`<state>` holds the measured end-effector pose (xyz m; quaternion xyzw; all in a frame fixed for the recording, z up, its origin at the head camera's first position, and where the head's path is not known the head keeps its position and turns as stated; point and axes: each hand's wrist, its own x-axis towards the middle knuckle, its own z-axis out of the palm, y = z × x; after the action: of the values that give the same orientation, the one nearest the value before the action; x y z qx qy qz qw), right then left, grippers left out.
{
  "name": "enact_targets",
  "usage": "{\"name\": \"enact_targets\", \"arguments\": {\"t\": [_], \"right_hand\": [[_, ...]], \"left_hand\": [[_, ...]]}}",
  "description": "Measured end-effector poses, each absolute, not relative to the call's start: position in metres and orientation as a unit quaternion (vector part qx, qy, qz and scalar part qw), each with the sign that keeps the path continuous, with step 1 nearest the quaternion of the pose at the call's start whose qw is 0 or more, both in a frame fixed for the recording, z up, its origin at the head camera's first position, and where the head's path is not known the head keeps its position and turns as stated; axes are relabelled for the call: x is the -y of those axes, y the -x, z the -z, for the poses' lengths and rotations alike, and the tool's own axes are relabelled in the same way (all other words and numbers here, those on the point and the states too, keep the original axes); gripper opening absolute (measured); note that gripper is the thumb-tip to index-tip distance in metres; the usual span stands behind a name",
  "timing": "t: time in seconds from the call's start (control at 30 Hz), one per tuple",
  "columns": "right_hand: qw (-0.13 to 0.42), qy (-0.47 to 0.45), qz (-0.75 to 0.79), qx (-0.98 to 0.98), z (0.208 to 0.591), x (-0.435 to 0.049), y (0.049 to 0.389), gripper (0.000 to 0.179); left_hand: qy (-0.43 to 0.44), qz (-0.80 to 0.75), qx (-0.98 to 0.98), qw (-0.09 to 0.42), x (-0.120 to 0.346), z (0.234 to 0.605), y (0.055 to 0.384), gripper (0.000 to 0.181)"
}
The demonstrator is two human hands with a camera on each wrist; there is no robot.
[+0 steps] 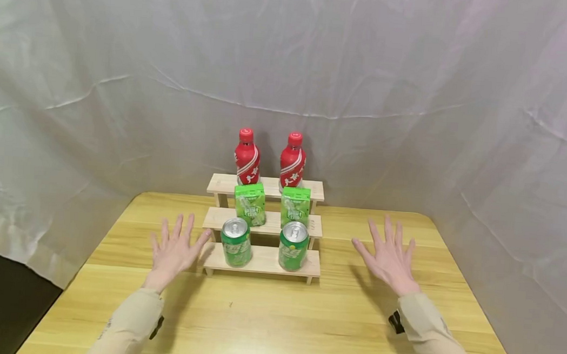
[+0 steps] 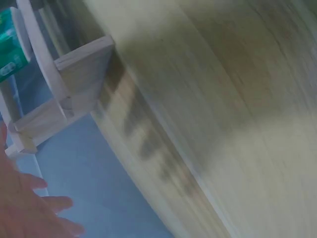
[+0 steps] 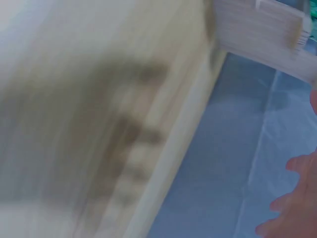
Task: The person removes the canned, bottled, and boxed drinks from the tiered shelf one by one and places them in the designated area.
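"Gray cloth [image 1: 339,56] hangs behind the tabletop [image 1: 265,319] and at its sides. What is on top?"

"One wooden stand [image 1: 265,260], like three little stairs. Two red bottles [image 1: 248,156] are on the top step, two green boxes [image 1: 251,206] on the middle step, and two green cans [image 1: 237,248] on the bottom step."

"Why that way?"

"Maybe so we can see every pair. The bottles look tall, so in front they might hide the rest."

"Where are the hands?"

"The left hand [image 1: 176,251] is by the stand's left side. Its thumb is so near that I can't tell if it touches. The right hand [image 1: 392,257] is well apart from the stand's right side."

"Does either one hold something?"

"No, each grip is wide, with fingers spread and nothing in it. Shadows on the wood make me think both hands are up off it, maybe so they don't bump anything."
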<state>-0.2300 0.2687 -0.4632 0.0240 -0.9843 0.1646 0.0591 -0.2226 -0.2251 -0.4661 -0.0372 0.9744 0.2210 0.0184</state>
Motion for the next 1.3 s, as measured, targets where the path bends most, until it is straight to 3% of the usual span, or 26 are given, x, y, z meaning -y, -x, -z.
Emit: {"name": "enact_targets", "arguments": {"t": [0.2,0.4,0.63,1.03,1.3], "right_hand": [[0.044,-0.027,-0.213,0.976,0.438,-0.26,0.24,0.084],[0.095,-0.047,-0.27,0.957,0.41,-0.253,0.255,0.079],[0.106,-0.073,-0.33,0.935,0.38,-0.248,0.27,0.075],[0.089,-0.11,-0.369,0.918,0.335,-0.225,0.296,0.072],[0.09,-0.131,-0.39,0.907,0.31,-0.201,0.311,0.066]], "left_hand": [[0.025,-0.293,-0.955,0.046,0.227,0.459,0.224,0.093],[0.027,-0.369,-0.921,0.121,0.23,0.455,0.223,0.091],[0.027,-0.395,-0.906,0.148,0.23,0.456,0.222,0.079],[0.031,-0.435,-0.889,0.14,0.232,0.465,0.225,0.05],[0.042,-0.446,-0.884,0.131,0.232,0.471,0.227,0.043]]}}
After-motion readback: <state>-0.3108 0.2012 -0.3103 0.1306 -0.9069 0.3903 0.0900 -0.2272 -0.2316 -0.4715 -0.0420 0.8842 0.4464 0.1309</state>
